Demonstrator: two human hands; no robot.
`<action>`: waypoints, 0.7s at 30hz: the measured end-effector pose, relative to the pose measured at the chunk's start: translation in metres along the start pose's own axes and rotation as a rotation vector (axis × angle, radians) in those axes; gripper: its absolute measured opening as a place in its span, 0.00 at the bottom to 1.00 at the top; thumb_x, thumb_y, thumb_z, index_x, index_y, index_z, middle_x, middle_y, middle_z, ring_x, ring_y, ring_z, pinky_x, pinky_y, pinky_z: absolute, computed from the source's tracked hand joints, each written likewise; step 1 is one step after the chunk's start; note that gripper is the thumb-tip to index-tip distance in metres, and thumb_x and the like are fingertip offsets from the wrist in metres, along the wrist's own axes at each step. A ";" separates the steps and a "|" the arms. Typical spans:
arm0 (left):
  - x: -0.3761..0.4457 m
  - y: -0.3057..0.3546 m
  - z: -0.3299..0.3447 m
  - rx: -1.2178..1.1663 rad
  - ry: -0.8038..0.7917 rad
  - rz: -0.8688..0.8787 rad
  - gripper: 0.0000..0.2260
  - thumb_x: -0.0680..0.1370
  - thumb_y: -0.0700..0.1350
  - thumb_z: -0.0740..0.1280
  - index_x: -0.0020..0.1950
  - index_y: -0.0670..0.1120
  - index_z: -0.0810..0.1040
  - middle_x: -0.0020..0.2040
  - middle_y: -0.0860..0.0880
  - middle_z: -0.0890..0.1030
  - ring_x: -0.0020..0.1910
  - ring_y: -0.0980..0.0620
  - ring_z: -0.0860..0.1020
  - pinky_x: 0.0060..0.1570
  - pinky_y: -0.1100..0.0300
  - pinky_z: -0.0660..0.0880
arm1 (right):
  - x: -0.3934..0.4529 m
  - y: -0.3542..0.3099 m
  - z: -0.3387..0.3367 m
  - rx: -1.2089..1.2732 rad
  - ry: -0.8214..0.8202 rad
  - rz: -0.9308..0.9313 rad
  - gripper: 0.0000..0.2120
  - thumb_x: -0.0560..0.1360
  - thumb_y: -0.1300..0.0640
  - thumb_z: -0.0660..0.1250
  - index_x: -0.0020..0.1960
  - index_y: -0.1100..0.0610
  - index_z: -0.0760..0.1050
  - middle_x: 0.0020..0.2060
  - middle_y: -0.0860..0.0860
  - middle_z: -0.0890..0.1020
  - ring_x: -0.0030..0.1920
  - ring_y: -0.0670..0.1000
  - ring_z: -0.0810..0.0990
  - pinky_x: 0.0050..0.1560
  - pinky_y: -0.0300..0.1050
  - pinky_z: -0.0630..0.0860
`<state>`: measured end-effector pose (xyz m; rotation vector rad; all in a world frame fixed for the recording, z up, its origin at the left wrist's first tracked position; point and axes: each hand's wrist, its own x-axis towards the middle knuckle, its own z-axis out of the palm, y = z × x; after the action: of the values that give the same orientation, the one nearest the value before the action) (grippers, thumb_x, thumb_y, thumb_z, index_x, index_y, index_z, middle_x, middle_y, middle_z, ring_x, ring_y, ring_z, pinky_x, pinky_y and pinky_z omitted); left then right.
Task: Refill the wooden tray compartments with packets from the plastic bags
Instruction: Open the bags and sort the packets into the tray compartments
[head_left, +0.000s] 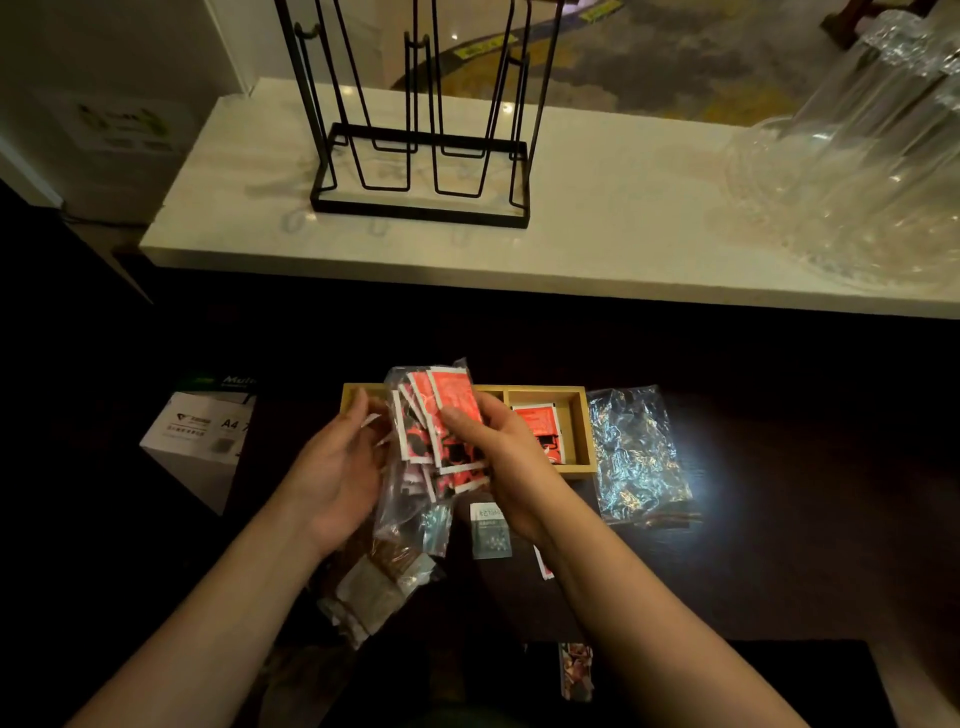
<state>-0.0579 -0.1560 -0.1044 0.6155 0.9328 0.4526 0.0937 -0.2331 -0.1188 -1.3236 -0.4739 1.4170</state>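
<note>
A pale wooden tray (582, 431) lies on the dark counter, mostly hidden behind my hands. Its right compartment holds a few red packets (543, 423). My right hand (498, 457) grips a fanned stack of red packets (447, 415) above the tray. My left hand (337, 467) holds the side of a clear plastic bag (400, 499) with more red packets inside. A second bag of brown and white packets (374, 587) lies below my left wrist. A teal packet (488, 530) and a red packet (544, 566) lie loose on the counter.
A crumpled clear bag (639, 457) lies right of the tray. A white paper box (200, 441) stands at the left. On the raised white ledge (613, 218) stand a black wire rack (421, 130) and clear plastic cups (872, 171).
</note>
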 end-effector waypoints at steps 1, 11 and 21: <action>-0.001 -0.004 0.000 0.008 0.005 -0.045 0.21 0.75 0.57 0.60 0.58 0.43 0.76 0.55 0.42 0.81 0.54 0.43 0.80 0.54 0.45 0.76 | -0.001 -0.002 0.000 0.079 -0.020 0.020 0.18 0.73 0.54 0.70 0.61 0.58 0.74 0.52 0.57 0.83 0.48 0.56 0.83 0.47 0.50 0.81; -0.004 -0.013 -0.006 -0.075 -0.066 -0.297 0.15 0.73 0.43 0.64 0.58 0.40 0.77 0.51 0.40 0.80 0.39 0.48 0.81 0.29 0.58 0.79 | -0.001 -0.004 -0.014 0.153 -0.056 0.041 0.14 0.75 0.55 0.67 0.60 0.55 0.76 0.48 0.52 0.84 0.45 0.52 0.83 0.46 0.50 0.79; -0.005 0.041 -0.018 -0.086 -0.101 -0.065 0.08 0.66 0.40 0.74 0.44 0.43 0.83 0.39 0.48 0.82 0.35 0.56 0.81 0.39 0.64 0.79 | 0.003 0.006 -0.034 0.272 -0.007 0.112 0.16 0.75 0.57 0.66 0.62 0.59 0.75 0.51 0.55 0.84 0.49 0.55 0.83 0.47 0.52 0.80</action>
<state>-0.0795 -0.1240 -0.0820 0.5236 0.8306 0.3980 0.1213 -0.2450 -0.1352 -1.1389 -0.2042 1.5198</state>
